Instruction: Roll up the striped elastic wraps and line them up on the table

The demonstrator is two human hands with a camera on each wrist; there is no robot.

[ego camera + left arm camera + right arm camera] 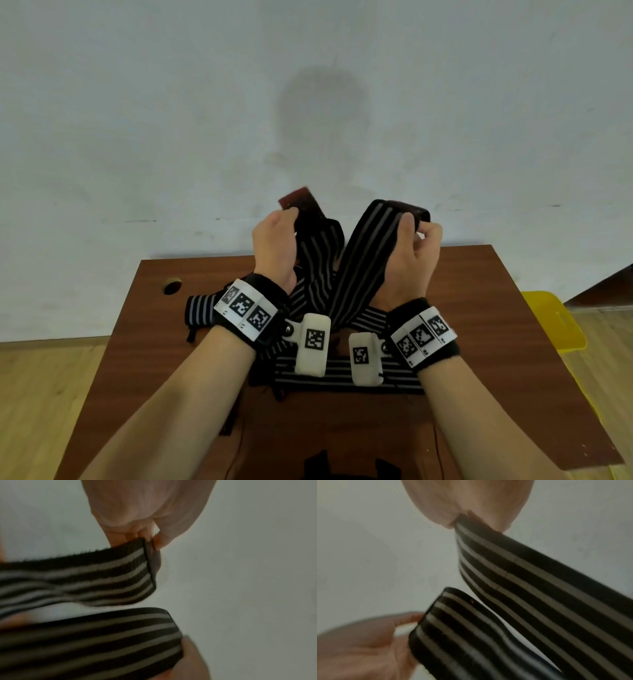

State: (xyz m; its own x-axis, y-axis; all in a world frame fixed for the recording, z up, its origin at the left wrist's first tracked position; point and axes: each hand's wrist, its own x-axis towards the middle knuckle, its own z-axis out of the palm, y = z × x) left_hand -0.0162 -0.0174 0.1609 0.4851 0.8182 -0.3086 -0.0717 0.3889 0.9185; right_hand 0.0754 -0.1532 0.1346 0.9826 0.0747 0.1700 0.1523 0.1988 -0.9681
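My left hand (275, 240) and right hand (412, 250) each pinch a wrap (359, 260) end above the table (513, 342); tangled strips below could snag.

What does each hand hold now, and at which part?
The left hand and the right hand both pinch a striped elastic wrap near its upper ends; whether it is one wrap cannot be told.

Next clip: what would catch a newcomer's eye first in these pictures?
Two raised hands, left and right, each gripping an end of a black, grey-striped wrap held up in a V above the brown table. More striped wraps lie in a loose pile on the table beneath the wrists. A yellow object sits at the table's right edge.
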